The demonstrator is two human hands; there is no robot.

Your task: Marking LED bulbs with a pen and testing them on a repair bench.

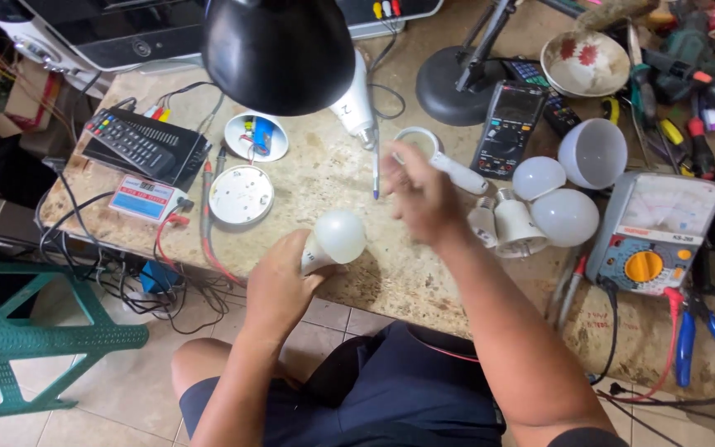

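At the front edge of the cluttered tabletop, the person is gripping a white LED bulb in the left hand, the fingers wrapping its base so that the round dome is pointing up and away from the body, probably to keep the dome free and in view. The bulb is hovering just over the tabletop's near edge. The right hand is blurring in the air just beside the bulb, above the stone surface; whether it is clenched or released cannot be told, though a thin blue-tipped tool is showing beside its fingers, and it is unclear whether the hand is holding it. A black lamp shade is hanging over the work spot, apparently to throw light on it. To the right, several loose bulb domes and bulb bases are lying together near an analogue multimeter, with a black digital multimeter behind them. To the left, a round white lamp plate is lying beside a small tester box and a remote control.
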